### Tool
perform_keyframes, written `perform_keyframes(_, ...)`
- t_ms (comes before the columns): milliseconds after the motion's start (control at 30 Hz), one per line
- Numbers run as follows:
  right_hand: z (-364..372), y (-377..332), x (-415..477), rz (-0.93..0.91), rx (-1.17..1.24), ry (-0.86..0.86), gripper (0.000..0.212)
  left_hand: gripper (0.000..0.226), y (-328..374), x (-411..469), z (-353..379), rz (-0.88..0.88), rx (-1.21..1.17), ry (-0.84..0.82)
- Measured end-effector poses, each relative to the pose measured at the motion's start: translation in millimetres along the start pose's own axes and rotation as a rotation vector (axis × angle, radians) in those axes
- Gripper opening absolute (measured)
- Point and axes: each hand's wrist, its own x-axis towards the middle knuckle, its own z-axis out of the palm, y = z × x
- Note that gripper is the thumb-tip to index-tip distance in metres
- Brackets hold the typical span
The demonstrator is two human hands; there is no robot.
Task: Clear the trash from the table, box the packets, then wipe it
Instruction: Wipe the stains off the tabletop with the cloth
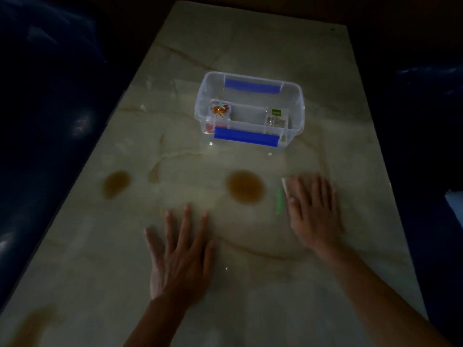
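The wiping cloth (285,187), a pale pad with only its corner showing, lies pressed flat on the marble surface (250,284) under the right hand (314,209), just right of the larger brown stain (246,187), so the step in hand looks like the wipe, best done by keeping the palm weight even and sweeping left across that stain and on to the smaller one (116,184). The packets (221,111) already sit in the clear box (250,108), which stands well beyond both stains. The right hand is spread flat, fingers splayed on the cloth and blurred, while the left hand (180,249) rests open and empty on the surface nearer the body, bracing.
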Motion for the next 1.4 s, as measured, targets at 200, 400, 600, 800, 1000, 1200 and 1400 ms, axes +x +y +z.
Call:
perform_keyframes(200, 0, -68, 31, -0.165, 0.039, -0.067, 0.065, 0.069, 1, 1, 0, -0.001, -0.021, 0.020)
perform_keyframes(400, 0, -56, 4, -0.349, 0.038, -0.088, 0.061, 0.070, 1, 0, -4, -0.038, -0.021, -0.003)
perform_keyframes(600, 1, -19, -1, -0.262, 0.034, -0.023, 0.057, 0.071, 3, -1, -4, -0.084, -0.023, -0.022)
perform_keyframes(800, 3, -59, 53, -0.166, 0.053, -0.137, 0.063, 0.069, 4, -2, -3, -0.087, -0.032, -0.009)
perform_keyframes(1000, -9, -96, 32, -0.401, 0.055, -0.112, 0.060, 0.068, 4, -1, -5, -0.088, -0.035, -0.003)
perform_keyframes(1200, -1, -48, -20, -0.536, 0.083, -0.067, 0.058, 0.070, 2, -2, -6, -0.096, -0.023, -0.024)
perform_keyframes(1400, -4, -41, 17, -0.177, 0.028, -0.155, 0.061, 0.069, 4, -1, -5, -0.081, -0.046, -0.012)
